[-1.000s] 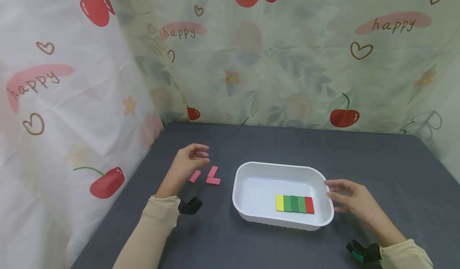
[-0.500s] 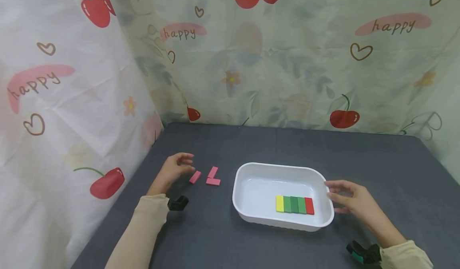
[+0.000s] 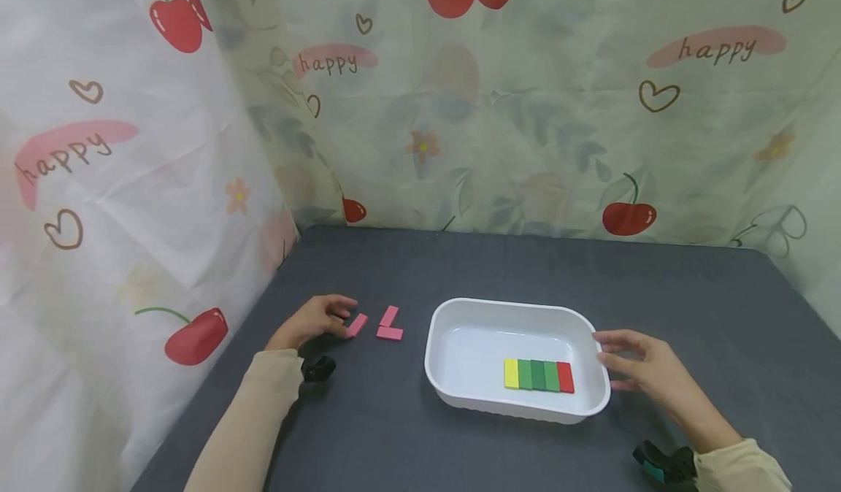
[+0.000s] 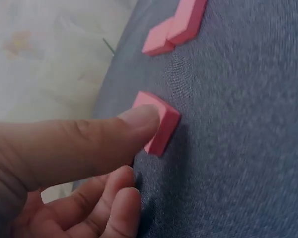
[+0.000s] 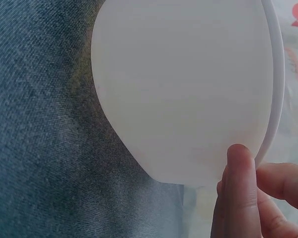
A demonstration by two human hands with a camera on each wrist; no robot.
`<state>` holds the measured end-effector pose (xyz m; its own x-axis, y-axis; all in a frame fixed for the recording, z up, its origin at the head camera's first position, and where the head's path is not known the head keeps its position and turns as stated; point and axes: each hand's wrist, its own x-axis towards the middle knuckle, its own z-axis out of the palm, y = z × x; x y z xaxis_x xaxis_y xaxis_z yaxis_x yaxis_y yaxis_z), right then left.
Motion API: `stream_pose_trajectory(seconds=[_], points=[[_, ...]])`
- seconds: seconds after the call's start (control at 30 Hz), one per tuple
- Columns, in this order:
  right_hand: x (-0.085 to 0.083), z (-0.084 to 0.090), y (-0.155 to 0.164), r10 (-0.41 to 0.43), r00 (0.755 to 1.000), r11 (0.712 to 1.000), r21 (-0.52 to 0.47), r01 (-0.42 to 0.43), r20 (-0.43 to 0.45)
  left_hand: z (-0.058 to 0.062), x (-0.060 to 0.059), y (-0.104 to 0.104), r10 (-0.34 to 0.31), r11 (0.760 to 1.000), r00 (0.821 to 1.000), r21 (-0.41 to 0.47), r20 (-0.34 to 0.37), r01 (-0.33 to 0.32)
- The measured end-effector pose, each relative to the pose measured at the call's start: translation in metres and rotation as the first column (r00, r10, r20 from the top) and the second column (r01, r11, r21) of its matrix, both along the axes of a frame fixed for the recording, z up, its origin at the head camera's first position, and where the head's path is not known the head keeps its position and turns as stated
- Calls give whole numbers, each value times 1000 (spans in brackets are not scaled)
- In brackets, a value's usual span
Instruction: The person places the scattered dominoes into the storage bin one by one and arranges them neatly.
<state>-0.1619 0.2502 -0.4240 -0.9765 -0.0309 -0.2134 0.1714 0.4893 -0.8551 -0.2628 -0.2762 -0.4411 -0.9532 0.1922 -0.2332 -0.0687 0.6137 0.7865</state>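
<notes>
In the head view my left hand [image 3: 315, 319] is low over the table at the left, beside a pink block [image 3: 357, 325]. Its thumb tip overlaps that block [image 4: 163, 130] in the left wrist view, while the other fingers bend loosely below. Two more pink blocks [image 3: 389, 333] lie touching just to the right. My right hand [image 3: 637, 357] grips the right end of a white plastic tub [image 3: 453, 398], fingertips at the rim and one finger against the outer wall [image 5: 188, 99]. Inside the tub, a row of yellow, green and red blocks [image 3: 539, 375] lies side by side.
A dark grey cloth covers the table [image 3: 499, 266]. Printed curtains [image 3: 525, 127] hang behind it and along the left side. Black wrist devices [image 3: 663, 463] show below both hands.
My left hand has come left and down from above the pink blocks to the side of the leftmost one. The right hand and the tub stay in place.
</notes>
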Motion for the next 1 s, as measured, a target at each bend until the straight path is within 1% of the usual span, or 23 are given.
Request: stream_pose_trajectory(seconds=[0.3,0.5,0.77,0.9,1.0], points=[[-2,2,0,5,1000,1000,19,-5,1,2,-7,-1,-60,997,997,-44,46,62],[-2,2,0,5,1000,1000,19,-5,-2,4,-9,0,-87,992,995,-82,52,92],[-1,2,0,3,1000,1000,18,-3,-1,4,-10,1,-120,988,992,-96,45,124],[0,3,0,2,1000,1000,14,-2,4,3,-11,2,-116,988,992,-95,47,120],[0,2,0,3,1000,1000,6,-3,1,2,-10,2,-95,991,994,-95,53,99]])
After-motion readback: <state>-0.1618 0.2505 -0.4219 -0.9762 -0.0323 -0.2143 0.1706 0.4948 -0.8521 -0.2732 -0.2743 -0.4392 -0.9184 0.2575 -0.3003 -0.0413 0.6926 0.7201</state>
